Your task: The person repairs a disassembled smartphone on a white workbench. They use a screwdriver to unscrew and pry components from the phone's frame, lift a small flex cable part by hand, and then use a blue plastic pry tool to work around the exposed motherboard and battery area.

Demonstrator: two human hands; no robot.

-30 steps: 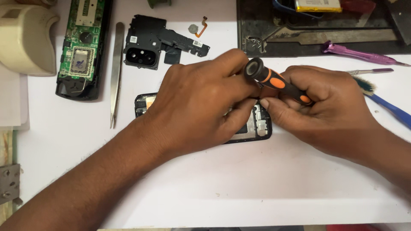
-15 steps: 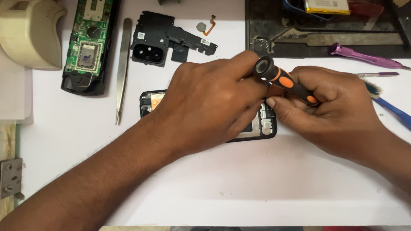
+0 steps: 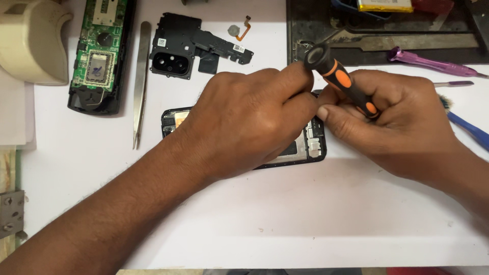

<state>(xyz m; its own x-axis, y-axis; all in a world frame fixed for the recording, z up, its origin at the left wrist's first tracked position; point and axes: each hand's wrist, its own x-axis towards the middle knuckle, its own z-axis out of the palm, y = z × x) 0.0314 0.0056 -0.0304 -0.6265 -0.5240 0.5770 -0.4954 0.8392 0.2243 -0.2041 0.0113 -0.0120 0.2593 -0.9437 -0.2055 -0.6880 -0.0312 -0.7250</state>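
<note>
Head view: the black opened phone lies on the white table, its back cover off and insides bared; the black inner camera plate already lies apart. The left hand covers and steadies the phone, fingers curled. The right hand clenches the black-and-orange screwdriver, tip hidden.

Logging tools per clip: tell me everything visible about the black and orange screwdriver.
The black and orange screwdriver shows only its handle: black, plastic-looking, with oval orange grip patches and a round black end cap. It tilts, cap up toward the left. The right hand grips its lower part, and the left hand has a fingertip against the cap. Its shaft and tip are hidden behind the hands, above the opened black phone on the white table.
</note>
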